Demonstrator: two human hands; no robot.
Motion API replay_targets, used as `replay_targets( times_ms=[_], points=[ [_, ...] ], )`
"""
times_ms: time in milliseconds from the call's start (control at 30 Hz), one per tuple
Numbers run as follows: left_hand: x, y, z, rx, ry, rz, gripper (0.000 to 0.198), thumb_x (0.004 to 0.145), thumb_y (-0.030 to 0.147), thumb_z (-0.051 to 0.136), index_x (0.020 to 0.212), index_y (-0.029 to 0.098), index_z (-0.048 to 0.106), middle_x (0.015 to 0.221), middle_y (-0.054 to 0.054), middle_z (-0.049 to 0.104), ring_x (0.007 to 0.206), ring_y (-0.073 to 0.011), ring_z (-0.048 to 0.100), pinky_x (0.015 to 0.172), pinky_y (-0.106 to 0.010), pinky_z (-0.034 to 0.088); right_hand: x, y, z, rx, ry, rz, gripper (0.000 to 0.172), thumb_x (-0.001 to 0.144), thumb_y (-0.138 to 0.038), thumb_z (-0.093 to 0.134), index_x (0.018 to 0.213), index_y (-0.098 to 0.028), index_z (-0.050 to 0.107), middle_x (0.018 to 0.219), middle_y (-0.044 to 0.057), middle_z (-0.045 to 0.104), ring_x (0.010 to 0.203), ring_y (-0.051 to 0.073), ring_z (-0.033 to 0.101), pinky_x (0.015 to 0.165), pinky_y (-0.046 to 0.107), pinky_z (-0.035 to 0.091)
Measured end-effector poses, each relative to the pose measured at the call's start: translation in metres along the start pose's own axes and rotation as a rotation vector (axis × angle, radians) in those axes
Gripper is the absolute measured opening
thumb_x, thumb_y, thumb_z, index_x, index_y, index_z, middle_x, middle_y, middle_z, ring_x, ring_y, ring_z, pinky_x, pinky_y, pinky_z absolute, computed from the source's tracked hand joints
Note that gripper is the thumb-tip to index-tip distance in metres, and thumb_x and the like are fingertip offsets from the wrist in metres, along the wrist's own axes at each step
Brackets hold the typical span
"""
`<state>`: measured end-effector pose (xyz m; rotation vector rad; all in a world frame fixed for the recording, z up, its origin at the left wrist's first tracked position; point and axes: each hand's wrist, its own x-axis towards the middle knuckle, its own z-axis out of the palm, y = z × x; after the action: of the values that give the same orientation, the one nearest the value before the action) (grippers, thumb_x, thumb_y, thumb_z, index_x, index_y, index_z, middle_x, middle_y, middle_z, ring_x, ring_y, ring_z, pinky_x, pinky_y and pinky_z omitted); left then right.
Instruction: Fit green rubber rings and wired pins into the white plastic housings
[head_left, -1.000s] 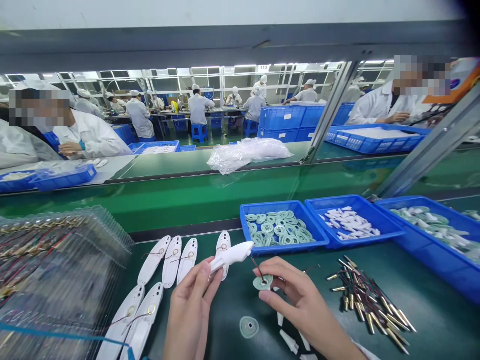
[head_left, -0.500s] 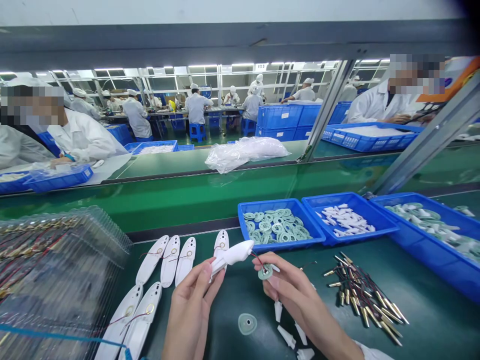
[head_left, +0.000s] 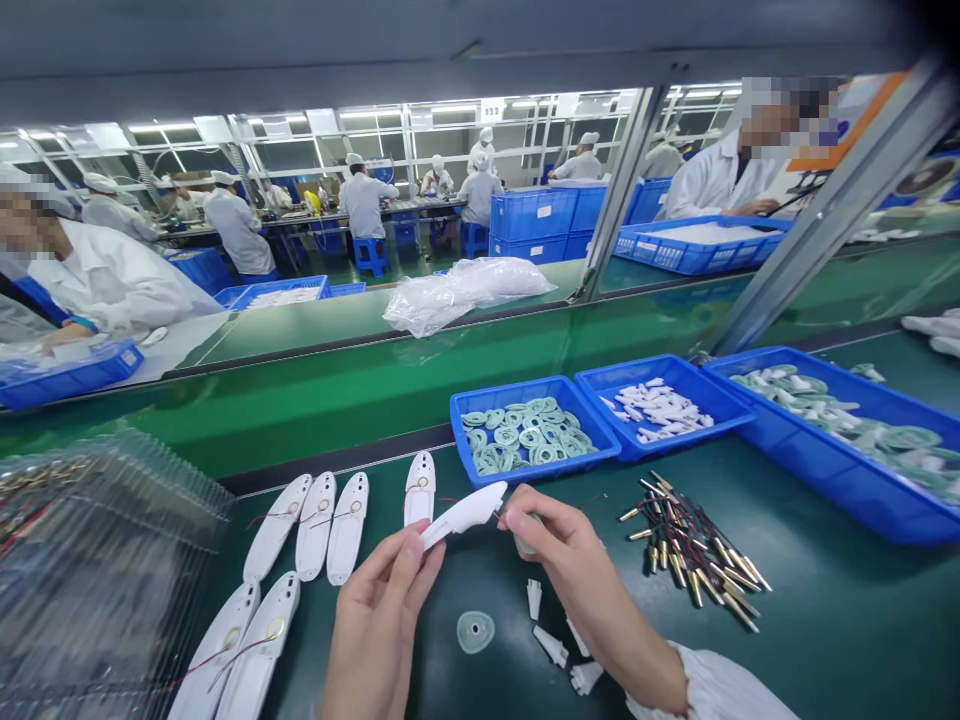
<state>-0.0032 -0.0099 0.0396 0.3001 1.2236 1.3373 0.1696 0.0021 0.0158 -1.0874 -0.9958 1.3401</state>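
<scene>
My left hand (head_left: pixel 390 600) grips the lower end of a white curved plastic housing (head_left: pixel 469 512), tilted up to the right. My right hand (head_left: pixel 562 560) is closed beside the housing's tip, thumb and forefinger pinching near a short red wire (head_left: pixel 501 515) there. A pale green ring piece (head_left: pixel 527 535) sits in the right fingers, mostly hidden by them. Below, on the green bench, lies another pale green ring piece (head_left: pixel 475 632) with a dark centre hole. Small white plastic parts (head_left: pixel 551 646) are scattered under my right hand.
White shells with thin wires (head_left: pixel 276 525) lie at left, beside stacked clear trays (head_left: pixel 112 570). Blue bins of green rings (head_left: pixel 536 478) and white parts (head_left: pixel 664 445) stand behind; a longer blue bin (head_left: pixel 847 485) is at right. Brass-tipped wired parts (head_left: pixel 694 550) are piled nearby. Co-workers sit beyond.
My right hand has turned so its fingers close over the green ring piece and pinch at the wire by the housing's tip. The housing has rolled to show its side. The view has shifted.
</scene>
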Motion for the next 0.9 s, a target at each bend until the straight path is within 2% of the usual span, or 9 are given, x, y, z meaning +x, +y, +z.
replay_targets(
  times_ms=[67,200,267,333,433,567,767,900],
  points=[
    [-0.002,0.002,0.005,-0.006,0.039,-0.018,0.03,0.094,-0.004,0.057,0.084,0.01,0.082,0.098,-0.01,0.084,0.095,-0.0189,0.08,0.091,-0.023,0.061,0.0,-0.001,0.0,-0.01,-0.006,-0.016,0.038,0.084,-0.058,0.072,0.07,-0.022,0.072,0.074,-0.001,0.055,0.064,0.015,0.04,0.058,0.027,0.033],
    [-0.004,0.004,0.011,-0.009,0.124,-0.056,0.031,0.095,-0.003,0.056,0.083,0.01,0.082,0.099,-0.01,0.084,0.096,-0.0203,0.08,0.096,-0.029,0.059,-0.002,-0.004,0.0,-0.06,-0.029,-0.036,0.033,0.09,-0.055,0.068,0.081,-0.024,0.074,0.081,0.0,0.061,0.073,0.017,0.048,0.065,0.027,0.036],
    [-0.004,0.005,0.011,-0.023,0.14,-0.049,0.032,0.095,-0.004,0.055,0.082,0.009,0.081,0.098,-0.01,0.084,0.097,-0.0208,0.079,0.098,-0.03,0.058,-0.003,-0.004,-0.001,-0.087,-0.05,-0.051,0.035,0.092,-0.056,0.066,0.081,-0.024,0.075,0.083,0.001,0.059,0.075,0.017,0.048,0.066,0.028,0.036],
    [-0.003,0.007,0.011,-0.046,0.151,-0.027,0.033,0.096,-0.004,0.054,0.081,0.009,0.081,0.097,-0.011,0.084,0.098,-0.0212,0.079,0.1,-0.032,0.057,-0.004,-0.003,-0.002,-0.096,-0.08,-0.052,0.042,0.096,-0.059,0.058,0.082,-0.024,0.075,0.082,0.0,0.052,0.066,0.014,0.043,0.06,0.027,0.034],
    [-0.002,0.01,0.009,-0.068,0.187,-0.001,0.032,0.096,-0.003,0.054,0.082,0.008,0.08,0.095,-0.011,0.084,0.096,-0.0214,0.08,0.101,-0.033,0.057,-0.005,-0.001,-0.004,-0.099,-0.129,-0.046,0.043,0.099,-0.058,0.053,0.088,-0.023,0.075,0.081,-0.002,0.044,0.057,0.011,0.035,0.054,0.028,0.028],
    [-0.004,0.011,0.007,-0.045,0.193,-0.001,0.031,0.095,-0.005,0.054,0.084,0.007,0.079,0.097,-0.011,0.084,0.095,-0.0212,0.08,0.1,-0.033,0.058,-0.005,0.0,-0.004,-0.11,-0.15,-0.053,0.043,0.099,-0.056,0.053,0.079,-0.021,0.068,0.073,-0.004,0.042,0.056,0.012,0.032,0.053,0.028,0.025],
    [-0.008,0.008,0.008,-0.027,0.149,-0.044,0.032,0.095,-0.006,0.054,0.082,0.009,0.08,0.093,-0.008,0.084,0.09,-0.0184,0.081,0.095,-0.03,0.06,-0.006,0.003,-0.006,-0.13,-0.096,-0.098,0.049,0.096,-0.056,0.057,0.064,-0.02,0.057,0.064,-0.004,0.041,0.058,0.014,0.033,0.056,0.029,0.027],
    [-0.007,0.004,0.009,-0.037,0.143,-0.058,0.033,0.095,-0.007,0.053,0.082,0.008,0.08,0.09,-0.009,0.084,0.087,-0.0165,0.081,0.093,-0.029,0.06,-0.006,0.005,-0.008,-0.138,-0.051,-0.142,0.044,0.097,-0.051,0.058,0.066,-0.021,0.064,0.066,-0.003,0.045,0.063,0.016,0.038,0.063,0.03,0.029]
  ],
)
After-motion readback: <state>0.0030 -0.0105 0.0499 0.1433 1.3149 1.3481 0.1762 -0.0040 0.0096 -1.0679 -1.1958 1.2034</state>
